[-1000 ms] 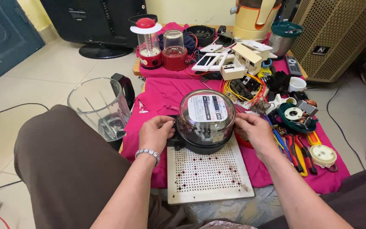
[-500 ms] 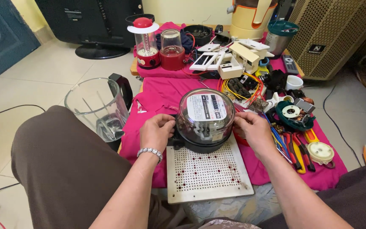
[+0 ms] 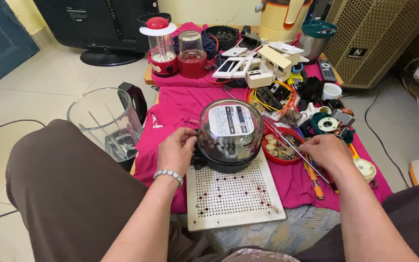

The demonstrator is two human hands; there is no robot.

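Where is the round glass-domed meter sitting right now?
In the head view, the glass-domed meter sits at centre on the far end of the white perforated board, with the left hand touching its left side and the red bowl just right.

A single view comes from the person's head, looking steeply down and forward over their knees. The glass-domed meter sits near the centre of the frame, close to the camera. Nearer than the meter lies the perforated white board; beyond it the pink cloth runs toward the far wall.
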